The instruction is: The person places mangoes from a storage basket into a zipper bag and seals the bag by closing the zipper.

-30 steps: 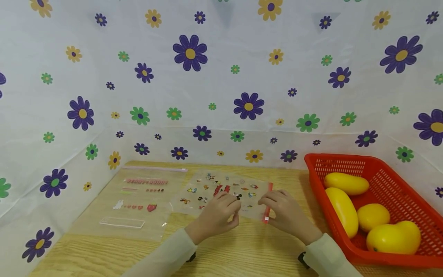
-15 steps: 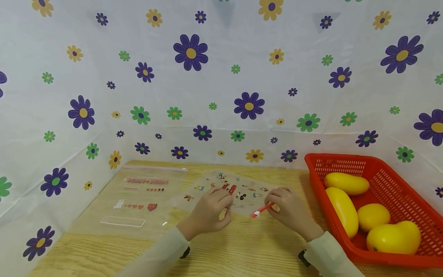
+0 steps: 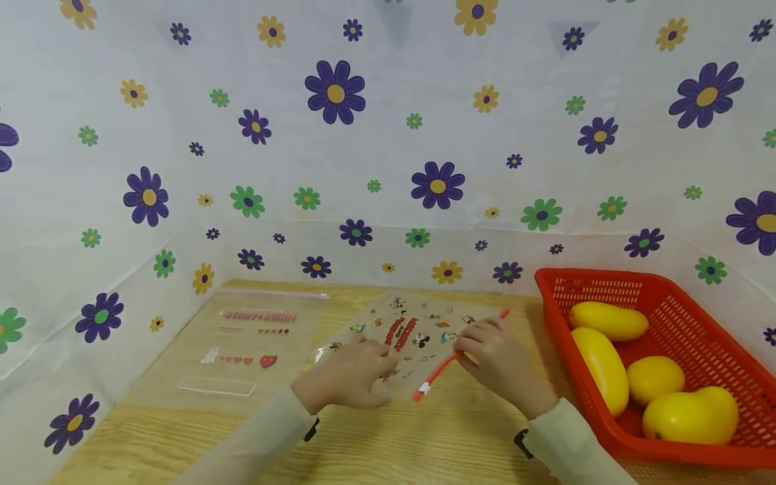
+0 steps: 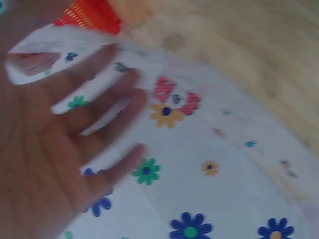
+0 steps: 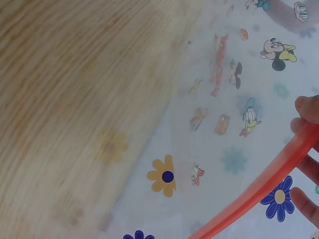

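Note:
In the head view my right hand (image 3: pixel 506 364) pinches the red zip edge (image 3: pixel 442 366) of a clear zip bag (image 3: pixel 433 311) printed with cartoon figures. A white slider (image 3: pixel 425 388) sits at the near end of that edge. The right wrist view has fingers (image 5: pixel 308 110) on both sides of the red strip. My left hand (image 3: pixel 348 374) reaches over the bag's near left part with its fingers extended, hiding some of the print. Blurred in the left wrist view, those fingers (image 4: pixel 112 124) are spread, nothing gripped between them.
A larger clear zip bag (image 3: pixel 242 340) with pink bunny print lies flat on the wooden table (image 3: pixel 388 444) at left. On the right stands a red basket (image 3: pixel 597 289) holding several yellow mango-like fruits (image 3: pixel 691 415). A flowered cloth (image 3: pixel 388 135) encloses the back and sides.
The cartoon bag has turned, its red edge now slanting toward me. My left hand has shifted left and its fingers have straightened. The right hand keeps hold of the edge.

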Demonstrator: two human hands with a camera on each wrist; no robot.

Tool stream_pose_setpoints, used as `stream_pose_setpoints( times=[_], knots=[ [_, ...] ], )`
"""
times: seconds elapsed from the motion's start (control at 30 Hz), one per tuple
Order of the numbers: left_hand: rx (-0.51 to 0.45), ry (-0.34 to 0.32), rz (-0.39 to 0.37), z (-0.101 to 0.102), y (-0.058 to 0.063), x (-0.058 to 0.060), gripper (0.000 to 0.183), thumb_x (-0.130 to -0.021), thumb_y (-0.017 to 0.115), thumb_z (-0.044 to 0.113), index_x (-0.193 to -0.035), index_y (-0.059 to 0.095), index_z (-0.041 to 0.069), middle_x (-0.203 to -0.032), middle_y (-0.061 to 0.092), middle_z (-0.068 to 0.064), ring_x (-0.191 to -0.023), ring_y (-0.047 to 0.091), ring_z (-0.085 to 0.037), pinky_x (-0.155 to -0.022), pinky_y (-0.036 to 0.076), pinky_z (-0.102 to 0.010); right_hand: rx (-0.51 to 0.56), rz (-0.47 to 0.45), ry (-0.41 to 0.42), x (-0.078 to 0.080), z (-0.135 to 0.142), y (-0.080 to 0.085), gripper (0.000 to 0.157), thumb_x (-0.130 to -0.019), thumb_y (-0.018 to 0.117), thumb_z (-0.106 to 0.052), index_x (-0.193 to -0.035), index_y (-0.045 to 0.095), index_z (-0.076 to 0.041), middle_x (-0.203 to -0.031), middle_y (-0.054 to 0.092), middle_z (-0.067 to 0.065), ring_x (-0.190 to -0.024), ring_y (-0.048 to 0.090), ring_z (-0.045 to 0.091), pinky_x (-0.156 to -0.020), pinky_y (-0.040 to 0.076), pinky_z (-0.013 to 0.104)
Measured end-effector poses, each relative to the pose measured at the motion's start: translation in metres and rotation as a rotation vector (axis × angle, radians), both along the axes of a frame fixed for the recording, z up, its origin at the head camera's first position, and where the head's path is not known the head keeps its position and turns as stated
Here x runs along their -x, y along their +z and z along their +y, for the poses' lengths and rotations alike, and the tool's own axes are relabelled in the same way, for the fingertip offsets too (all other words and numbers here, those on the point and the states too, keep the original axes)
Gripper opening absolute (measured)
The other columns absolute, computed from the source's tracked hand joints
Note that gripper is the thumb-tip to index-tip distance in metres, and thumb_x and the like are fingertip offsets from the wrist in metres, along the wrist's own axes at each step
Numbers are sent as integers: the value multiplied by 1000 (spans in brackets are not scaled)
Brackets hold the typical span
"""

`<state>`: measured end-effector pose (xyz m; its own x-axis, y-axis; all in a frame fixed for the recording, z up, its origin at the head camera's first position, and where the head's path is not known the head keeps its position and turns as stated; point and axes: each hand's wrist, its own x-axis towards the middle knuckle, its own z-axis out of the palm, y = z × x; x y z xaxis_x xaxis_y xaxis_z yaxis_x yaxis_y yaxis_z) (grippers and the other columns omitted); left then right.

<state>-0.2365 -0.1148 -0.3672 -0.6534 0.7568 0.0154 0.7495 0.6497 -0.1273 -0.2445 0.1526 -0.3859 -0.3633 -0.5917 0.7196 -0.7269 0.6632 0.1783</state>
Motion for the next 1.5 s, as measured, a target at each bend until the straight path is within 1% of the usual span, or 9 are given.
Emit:
stream_pose_setpoints(
  times=[0.13, 0.27, 0.37, 0.5, 0.67, 0.8, 0.9, 1.07, 1.5],
  knots=[
    [67, 111, -85, 2, 21, -3, 31, -74, 74, 23, -102, 60, 21, -98, 60, 4, -93, 58, -17, -92, 43, -41, -3, 37, 22, 2, -5, 2, 19, -63, 83, -13, -75, 69, -14, -76, 68, -2, -75, 62, 17, -79, 48, 36],
    [66, 101, -116, 8, 47, -7, 37, -75, 70, 8, -108, 62, 22, -109, 64, 2, -104, 60, -19, -99, 42, -44, -7, 46, 27, 3, -9, 3, 19, -63, 83, -13, -75, 69, -14, -76, 68, -1, -75, 62, 16, -80, 50, 37],
    [58, 85, -210, 14, 62, -12, 39, -76, 74, 17, -113, 61, 24, -115, 63, 3, -106, 60, -18, -99, 42, -43, -13, 38, 16, 2, -11, 5, 20, -62, 84, -14, -76, 69, -14, -76, 69, -2, -75, 63, 16, -80, 50, 37],
    [45, 50, -314, 24, 73, -16, 52, -74, 75, 42, -119, 57, 22, -112, 63, 5, -94, 60, -10, -87, 47, -33, -19, 42, 4, 2, -14, 5, 20, -62, 85, -14, -75, 69, -14, -76, 69, -2, -74, 63, 15, -80, 49, 36],
    [4, 0, -277, 38, 63, -21, 56, -79, 61, 61, -116, 56, 19, -95, 63, 8, -79, 57, -6, -75, 48, -26, -24, 48, -1, 2, -14, 2, 20, -62, 85, -14, -73, 69, -14, -75, 69, -2, -73, 63, 14, -79, 50, 35],
    [-49, -10, -206, 47, 49, -20, 53, -84, 48, 65, -104, 59, 17, -89, 63, 7, -81, 59, -9, -84, 46, -31, -29, 48, -7, 2, -14, 0, 21, -60, 86, -14, -74, 69, -14, -75, 70, -3, -73, 63, 14, -79, 50, 36],
    [-53, -15, -125, 54, 40, -16, 48, -86, 46, 63, -97, 59, 18, -83, 63, 9, -80, 60, -10, -91, 42, -35, -39, 45, -8, 1, -15, 0, 20, -61, 85, -14, -75, 70, -15, -76, 69, -3, -74, 62, 14, -80, 50, 36],
    [-64, -2, -1, 63, 29, -9, 40, -86, 51, 58, -87, 58, 18, -69, 56, 11, -67, 56, -9, -87, 42, -36, -47, 54, -5, 0, -16, 0, 18, -63, 84, -15, -75, 71, -15, -76, 69, -3, -73, 62, 14, -80, 49, 37],
    [-95, -38, 145, 69, 20, -14, 19, -78, 56, 25, -65, 44, 20, -54, 41, 10, -55, 45, -9, -86, 45, -34, -40, 57, 9, 1, -9, -6, 20, -61, 85, -15, -73, 69, -15, -74, 68, -4, -73, 62, 14, -78, 48, 35]
  ],
)
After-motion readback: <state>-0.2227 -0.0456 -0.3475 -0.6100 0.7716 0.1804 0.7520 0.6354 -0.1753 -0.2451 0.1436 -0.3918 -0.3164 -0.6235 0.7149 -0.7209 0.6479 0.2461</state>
